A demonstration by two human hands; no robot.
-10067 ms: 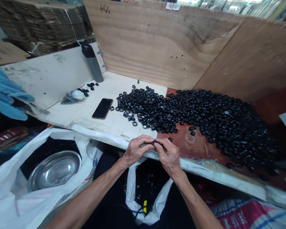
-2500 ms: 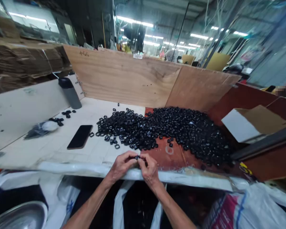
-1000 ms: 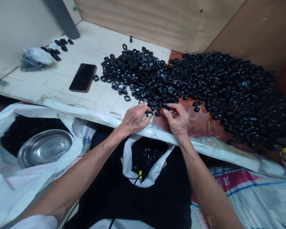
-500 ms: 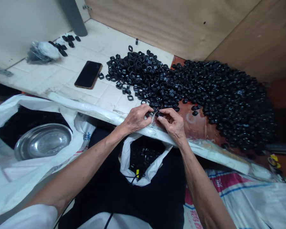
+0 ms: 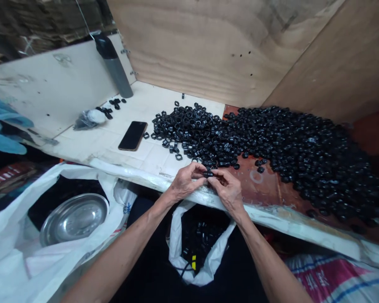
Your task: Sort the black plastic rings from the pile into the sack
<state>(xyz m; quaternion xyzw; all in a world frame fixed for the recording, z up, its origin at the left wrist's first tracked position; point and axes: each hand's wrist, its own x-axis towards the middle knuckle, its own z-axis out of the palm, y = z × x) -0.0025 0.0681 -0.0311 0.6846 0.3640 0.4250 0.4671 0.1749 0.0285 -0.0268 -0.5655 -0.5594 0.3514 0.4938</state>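
Observation:
My left hand [image 5: 187,182] and my right hand [image 5: 229,191] meet just above the table's front edge. Between their fingertips is a small black plastic part [image 5: 208,174], pinched from both sides; its exact shape is partly covered by the fingers. Directly beyond the hands lies a heap of black plastic ring nuts [image 5: 192,126]. To the right it runs into a bigger heap of small, rounded black plastic pieces [image 5: 316,155]. Below the hands, an open white bag [image 5: 176,235] at my lap holds more black parts.
A phone [image 5: 133,136] lies left of the ring nuts. Behind it are a small plastic bag [image 5: 90,119] and a grey cylinder [image 5: 118,75]. At the lower left, a metal bowl [image 5: 76,221] sits in a large white sack [image 5: 6,235]. Wooden boards [image 5: 189,50] close off the back.
The view has tilted up, so the table appears lower and shifted right. Both hands remain together at the front edge, and the black part between their fingertips now shows more plainly.

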